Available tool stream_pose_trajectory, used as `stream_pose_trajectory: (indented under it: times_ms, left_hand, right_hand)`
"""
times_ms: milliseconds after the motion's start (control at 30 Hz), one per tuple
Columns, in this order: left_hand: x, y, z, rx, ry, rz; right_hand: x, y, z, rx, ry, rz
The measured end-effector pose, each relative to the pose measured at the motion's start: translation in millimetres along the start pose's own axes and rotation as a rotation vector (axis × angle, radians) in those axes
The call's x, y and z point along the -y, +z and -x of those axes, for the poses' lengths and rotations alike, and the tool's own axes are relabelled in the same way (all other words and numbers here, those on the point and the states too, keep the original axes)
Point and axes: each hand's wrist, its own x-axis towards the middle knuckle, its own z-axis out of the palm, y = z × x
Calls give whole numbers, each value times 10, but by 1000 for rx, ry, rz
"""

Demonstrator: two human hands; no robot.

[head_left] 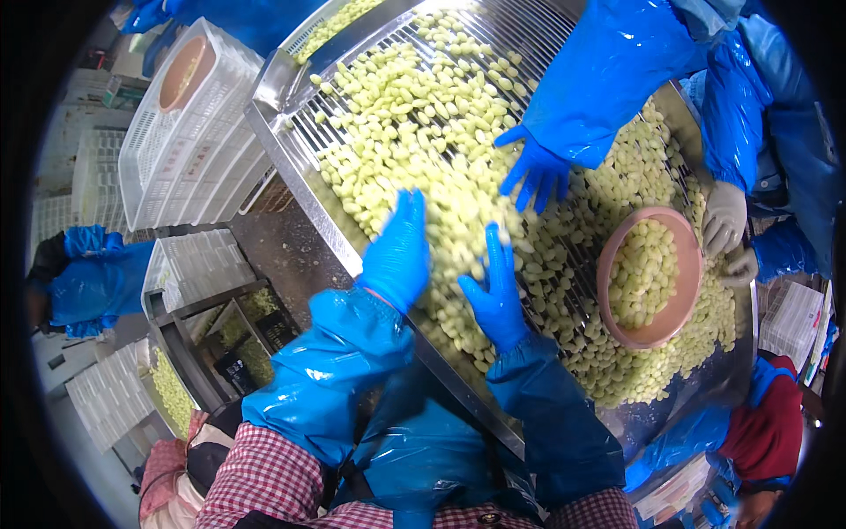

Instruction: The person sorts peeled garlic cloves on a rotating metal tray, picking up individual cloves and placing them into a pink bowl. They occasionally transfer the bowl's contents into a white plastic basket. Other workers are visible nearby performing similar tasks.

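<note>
Pale green, oval grapes cover a slotted metal sorting table in front of me. My left hand, in a blue glove, lies over the grapes at the table's near left side, fingers stretched out with the palm turned inward. To its right is my right hand, also blue-gloved, with fingers spread at the edge of the heap. Between the two hands some grapes look blurred by motion. Neither hand has a grape gripped that I can see. Both my sleeves are covered in shiny blue plastic.
A pink oval basin full of grapes rests on the table at right. Across from me a co-worker's blue-gloved hand reaches over the grapes; white-gloved hands are near the basin. White crates are stacked at left, beyond the table's metal rim.
</note>
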Motion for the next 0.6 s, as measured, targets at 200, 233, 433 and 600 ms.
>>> stream_pose_trajectory:
  times_ms: [200, 233, 433, 600]
  left_hand:
    - [545, -405, -388, 135, -145, -243]
    - [547, -382, -389, 166, -162, -212]
    - [134, 137, -126, 297, -196, 13]
    - [-66, 421, -30, 250, -259, 511]
  right_hand:
    - [174, -672, 795, -88, 253, 360]
    - [190, -810, 1065, -107, 295, 564]
    - [-105, -584, 1985, -82, 608, 301]
    - [-572, 223, 1054, -179, 597, -526]
